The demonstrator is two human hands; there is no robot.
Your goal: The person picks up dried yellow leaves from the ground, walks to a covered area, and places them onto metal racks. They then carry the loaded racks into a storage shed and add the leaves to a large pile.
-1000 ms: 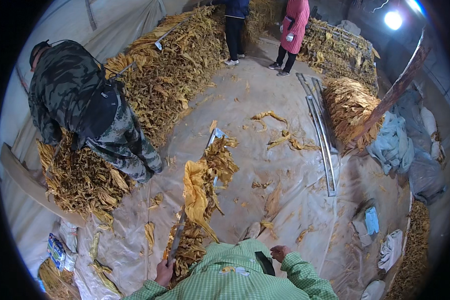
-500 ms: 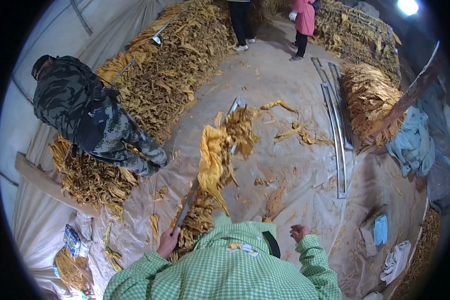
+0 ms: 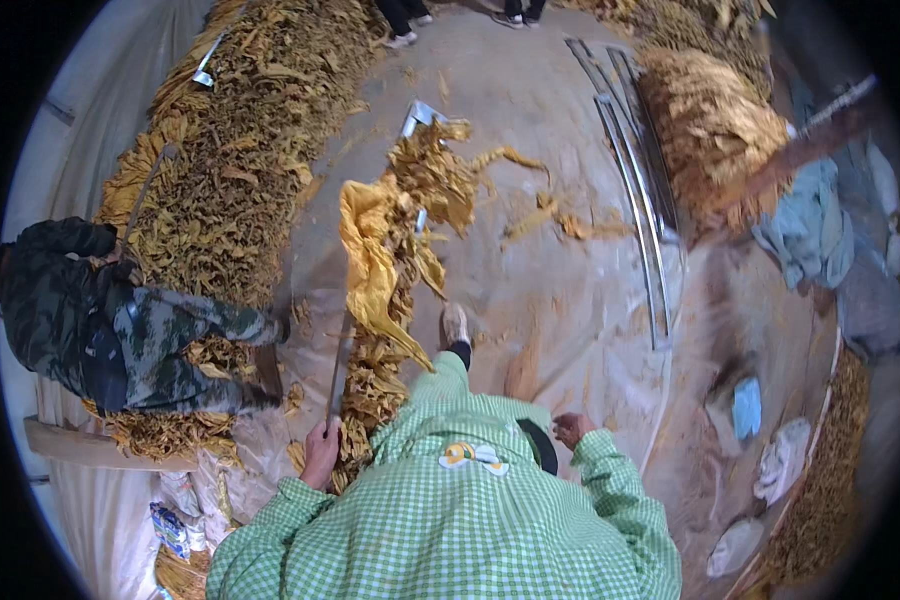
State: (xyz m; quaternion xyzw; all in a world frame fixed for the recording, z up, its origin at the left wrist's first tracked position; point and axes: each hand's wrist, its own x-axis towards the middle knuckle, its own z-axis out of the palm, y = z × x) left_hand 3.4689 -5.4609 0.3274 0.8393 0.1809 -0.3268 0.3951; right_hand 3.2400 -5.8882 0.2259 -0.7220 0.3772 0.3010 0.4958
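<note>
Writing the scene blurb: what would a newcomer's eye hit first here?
Likely first, the bright yellow leaf, left of center, on the leaf-laden metal bar gripped by the left hand. Next, the long heap of dried leaves at upper left, then the person in camouflage at far left.

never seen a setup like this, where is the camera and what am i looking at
No machine here, just a person's two bare hands. A wide fisheye camera on their head looks down, so straight edges bend and green checked clothing fills the bottom. The left hand holds a long bar with yellow-brown dried leaves along it. The right hand is beside the body, seemingly empty. Leaf scraps and metal rails lie on the floor sheet. At left, a co-worker in camouflage is beside a big leaf pile.
</note>
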